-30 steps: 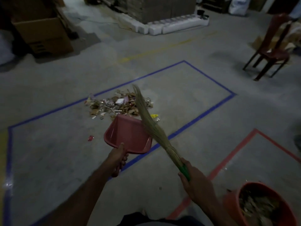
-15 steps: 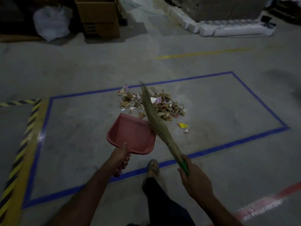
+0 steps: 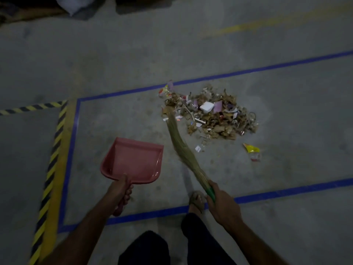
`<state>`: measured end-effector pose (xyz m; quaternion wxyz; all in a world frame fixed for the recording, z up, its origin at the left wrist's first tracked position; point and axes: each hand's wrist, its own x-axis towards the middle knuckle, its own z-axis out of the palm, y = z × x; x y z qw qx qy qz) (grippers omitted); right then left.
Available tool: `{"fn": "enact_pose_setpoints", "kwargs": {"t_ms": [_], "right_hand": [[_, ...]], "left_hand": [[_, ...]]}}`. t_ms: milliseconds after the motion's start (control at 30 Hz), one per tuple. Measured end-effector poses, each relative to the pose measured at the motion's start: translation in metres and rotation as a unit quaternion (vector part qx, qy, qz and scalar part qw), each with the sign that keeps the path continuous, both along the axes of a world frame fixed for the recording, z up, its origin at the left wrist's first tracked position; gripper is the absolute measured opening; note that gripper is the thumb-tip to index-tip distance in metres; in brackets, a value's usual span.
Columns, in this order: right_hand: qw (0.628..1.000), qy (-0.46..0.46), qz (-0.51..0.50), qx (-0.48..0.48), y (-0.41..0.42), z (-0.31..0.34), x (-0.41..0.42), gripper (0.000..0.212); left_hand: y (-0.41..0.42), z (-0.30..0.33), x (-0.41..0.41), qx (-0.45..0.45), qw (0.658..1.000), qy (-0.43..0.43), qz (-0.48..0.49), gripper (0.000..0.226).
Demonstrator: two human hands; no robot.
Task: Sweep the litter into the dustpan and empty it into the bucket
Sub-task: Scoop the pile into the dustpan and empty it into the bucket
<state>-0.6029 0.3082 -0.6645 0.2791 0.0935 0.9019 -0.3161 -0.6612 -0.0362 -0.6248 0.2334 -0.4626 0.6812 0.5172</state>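
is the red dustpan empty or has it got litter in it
Empty. The dustpan held by the left hand shows bare red inside.

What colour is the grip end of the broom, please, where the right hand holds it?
Green: the broom has a green grip, seen in the head view just above the right hand.

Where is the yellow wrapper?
In the head view, the yellow wrapper lies alone on the floor, right of the broom, just below the litter pile.

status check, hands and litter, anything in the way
Left hand grips empty dustpan. Right hand grips broom, tip at litter pile. Yellow wrapper lies apart from pile. Bucket out of view; nothing blocks the pile.
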Motion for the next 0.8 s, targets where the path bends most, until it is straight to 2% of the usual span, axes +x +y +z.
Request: {"fn": "enact_pose_setpoints", "kwargs": {"t_ms": [133,333,500,567,667,800], "right_hand": [[0.999,-0.027,0.042,0.0,-0.019,-0.055,-0.052,0.059],[0.985,-0.072,0.149,0.05,-0.085,-0.173,-0.114,0.06],[0.975,-0.13,0.175,0.05,-0.141,-0.277,-0.163,0.054],[0.976,-0.146,0.153,0.059,-0.142,-0.317,-0.179,0.056],[0.983,-0.16,0.05,0.076,-0.108,-0.363,-0.187,0.057],[0.982,-0.125,-0.079,0.118,-0.027,-0.359,-0.188,0.056]], "left_hand": [[-0.015,-0.049,-0.037,-0.007,1.0,-0.024,0.016,0.058],[-0.05,-0.15,-0.078,-0.08,0.996,-0.006,0.032,0.058],[-0.081,-0.243,-0.112,-0.066,0.997,-0.049,-0.005,0.057],[-0.086,-0.272,-0.127,-0.059,0.996,-0.057,-0.02,0.057],[-0.083,-0.299,-0.153,-0.032,0.996,-0.066,-0.049,0.057],[-0.066,-0.307,-0.186,-0.012,0.992,-0.072,-0.106,0.057]]}}
